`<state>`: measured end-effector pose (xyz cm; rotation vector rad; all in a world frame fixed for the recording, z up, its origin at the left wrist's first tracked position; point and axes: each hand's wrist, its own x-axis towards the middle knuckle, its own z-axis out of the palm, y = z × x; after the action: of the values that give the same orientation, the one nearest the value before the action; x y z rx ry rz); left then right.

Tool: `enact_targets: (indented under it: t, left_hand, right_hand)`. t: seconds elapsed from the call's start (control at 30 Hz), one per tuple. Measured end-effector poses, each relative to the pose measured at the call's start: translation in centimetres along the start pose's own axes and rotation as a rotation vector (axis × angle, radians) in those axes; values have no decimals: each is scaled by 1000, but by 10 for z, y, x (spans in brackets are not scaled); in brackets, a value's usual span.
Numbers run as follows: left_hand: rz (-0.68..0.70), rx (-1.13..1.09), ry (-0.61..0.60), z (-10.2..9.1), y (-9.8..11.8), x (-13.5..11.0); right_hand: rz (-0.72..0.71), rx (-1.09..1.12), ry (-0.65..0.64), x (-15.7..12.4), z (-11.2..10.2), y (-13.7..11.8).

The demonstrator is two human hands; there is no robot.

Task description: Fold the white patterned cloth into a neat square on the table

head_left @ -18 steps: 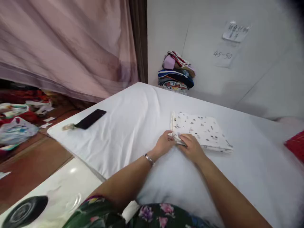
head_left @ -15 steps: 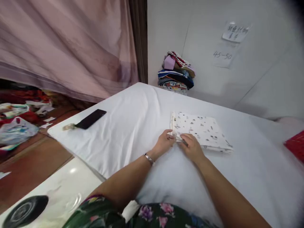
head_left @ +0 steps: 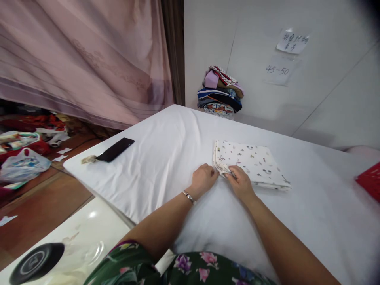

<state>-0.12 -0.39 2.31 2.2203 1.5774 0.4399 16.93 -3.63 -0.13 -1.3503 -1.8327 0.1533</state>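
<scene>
A folded white cloth [head_left: 252, 160] with small printed figures lies flat on the white-covered table [head_left: 299, 221]. Its near left corner is bunched up between my hands. My right hand [head_left: 241, 184] pinches that turned-up corner, thumb and fingers closed on it. At the cloth's left edge, my left hand [head_left: 204, 178] is closed with its fingertips against the same corner; what they grip there is mostly hidden. A bracelet [head_left: 189, 197] circles my left wrist.
A black phone [head_left: 116, 149] with a strap lies on the left of the table. Several folded fabrics [head_left: 220, 93] are stacked by the wall. A red object [head_left: 369, 182] sits at the right edge. A black round object [head_left: 37, 261] rests on a white surface at lower left.
My left hand has turned and its fingers have curled in closer at the cloth's corner. The corner is more bunched up now, while my right hand stays nearly in place.
</scene>
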Motion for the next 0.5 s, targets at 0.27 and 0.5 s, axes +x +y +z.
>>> enact_targets:
  t: [0.27, 0.5]
  left_hand:
    - [61, -109, -6, 5, -1, -2]
    - [48, -198, 6, 6, 0, -3]
  right_hand:
    - [-31, -30, -70, 0, -3, 0]
    - [-74, -101, -135, 0, -5, -5]
